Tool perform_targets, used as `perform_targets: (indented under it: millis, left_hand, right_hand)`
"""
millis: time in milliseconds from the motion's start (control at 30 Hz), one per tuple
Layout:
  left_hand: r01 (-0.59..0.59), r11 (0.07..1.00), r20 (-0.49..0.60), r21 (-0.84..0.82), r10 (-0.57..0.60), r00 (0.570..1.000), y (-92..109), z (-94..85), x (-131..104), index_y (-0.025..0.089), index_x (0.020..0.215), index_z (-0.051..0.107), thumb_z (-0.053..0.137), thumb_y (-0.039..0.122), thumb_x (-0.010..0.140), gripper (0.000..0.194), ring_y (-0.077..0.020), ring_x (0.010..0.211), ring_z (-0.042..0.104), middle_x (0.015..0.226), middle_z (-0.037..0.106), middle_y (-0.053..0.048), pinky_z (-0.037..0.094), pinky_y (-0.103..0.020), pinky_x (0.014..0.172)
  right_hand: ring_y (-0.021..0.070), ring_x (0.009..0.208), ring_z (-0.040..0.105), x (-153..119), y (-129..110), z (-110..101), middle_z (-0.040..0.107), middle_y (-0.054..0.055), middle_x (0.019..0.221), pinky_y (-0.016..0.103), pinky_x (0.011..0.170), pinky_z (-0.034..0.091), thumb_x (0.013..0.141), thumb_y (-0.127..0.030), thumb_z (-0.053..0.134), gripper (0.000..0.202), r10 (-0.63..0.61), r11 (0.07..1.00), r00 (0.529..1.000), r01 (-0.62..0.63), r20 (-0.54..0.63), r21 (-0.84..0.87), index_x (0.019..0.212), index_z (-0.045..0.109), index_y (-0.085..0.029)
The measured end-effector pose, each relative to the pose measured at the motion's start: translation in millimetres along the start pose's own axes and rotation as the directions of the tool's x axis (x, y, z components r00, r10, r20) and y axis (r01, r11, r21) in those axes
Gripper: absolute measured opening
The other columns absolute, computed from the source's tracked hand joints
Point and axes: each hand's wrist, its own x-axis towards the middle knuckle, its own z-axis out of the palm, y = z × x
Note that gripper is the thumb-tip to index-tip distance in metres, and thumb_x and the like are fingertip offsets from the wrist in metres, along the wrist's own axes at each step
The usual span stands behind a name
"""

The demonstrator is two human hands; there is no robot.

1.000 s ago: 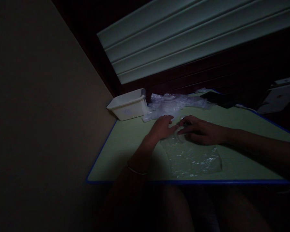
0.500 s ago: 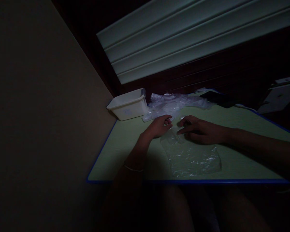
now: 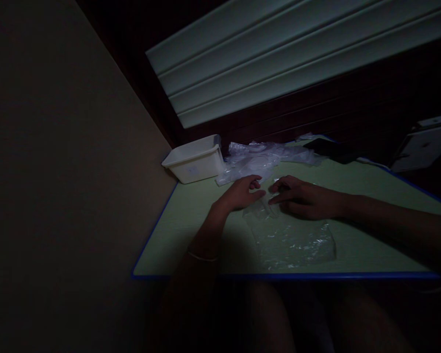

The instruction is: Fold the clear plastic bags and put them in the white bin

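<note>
A clear plastic bag (image 3: 294, 245) lies flat on the pale green table (image 3: 191, 230), wrinkled and shiny toward its near end. My left hand (image 3: 242, 192) is at the bag's far left corner, fingers loosely curled and thumb stretched out apart from them. Facing it, my right hand (image 3: 308, 198) rests over the bag's far end with fingers apart. Only a narrow gap separates the two hands. Some of the bag's far edge is hidden under the right hand. The dim light leaves it unclear whether any fingertip pinches the film.
A white plastic bin (image 3: 196, 164) stands at the table's back left, against the wall. Beside it spreads a heap of crumpled clear plastic bags (image 3: 259, 159). Farther right lies a black flat item (image 3: 330, 149). A blue edge strip (image 3: 297, 276) borders the table.
My left thumb has stretched a little to the right, toward my right hand. The right hand and the bag have hardly moved.
</note>
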Motion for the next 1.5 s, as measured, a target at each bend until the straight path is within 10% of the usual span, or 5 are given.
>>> perform_targets:
  millis: [933, 1300, 1500]
  left_hand:
    - [-0.082, 0.977, 0.192, 0.199, 0.043, 0.981, 7, -7.8, -7, 0.014, 0.140, 0.041, 0.072, 0.046, 0.075, 0.079, -0.0271, 0.121, 0.049, 0.131, 0.053, -0.013, 0.039, -0.040, 0.104]
    - [-0.170, 0.972, -0.007, 0.165, 0.173, 0.985, 29, -9.5, -17, 0.017, 0.110, 0.057, 0.066, 0.032, 0.081, 0.035, -0.0206, 0.105, 0.055, 0.113, 0.058, -0.009, 0.046, -0.035, 0.093]
    - [-0.238, 0.969, 0.222, 0.065, 0.218, 0.950, 38, -3.1, -17, 0.018, 0.086, 0.066, 0.061, 0.019, 0.082, 0.006, -0.0155, 0.086, 0.060, 0.090, 0.066, -0.002, 0.046, -0.030, 0.083]
  right_hand:
    - [0.0254, 0.111, 0.053, -1, -2, -5, 0.054, 0.013, 0.119, 0.042, 0.095, 0.044, 0.087, -0.025, 0.054, 0.034, -0.056, 0.998, 0.998, 0.057, -0.027, 0.038, 0.116, 0.071, -0.022]
    - [0.0267, 0.110, 0.054, 0, -3, -4, 0.056, 0.013, 0.120, 0.044, 0.093, 0.046, 0.085, -0.027, 0.056, 0.028, -0.019, 0.998, 1.000, 0.020, -0.020, 0.052, 0.105, 0.075, -0.021]
    - [0.0263, 0.113, 0.053, 0, -2, -3, 0.057, 0.012, 0.119, 0.044, 0.096, 0.044, 0.084, -0.023, 0.056, 0.028, -0.035, 0.998, 0.999, 0.037, -0.030, 0.055, 0.105, 0.075, -0.023]
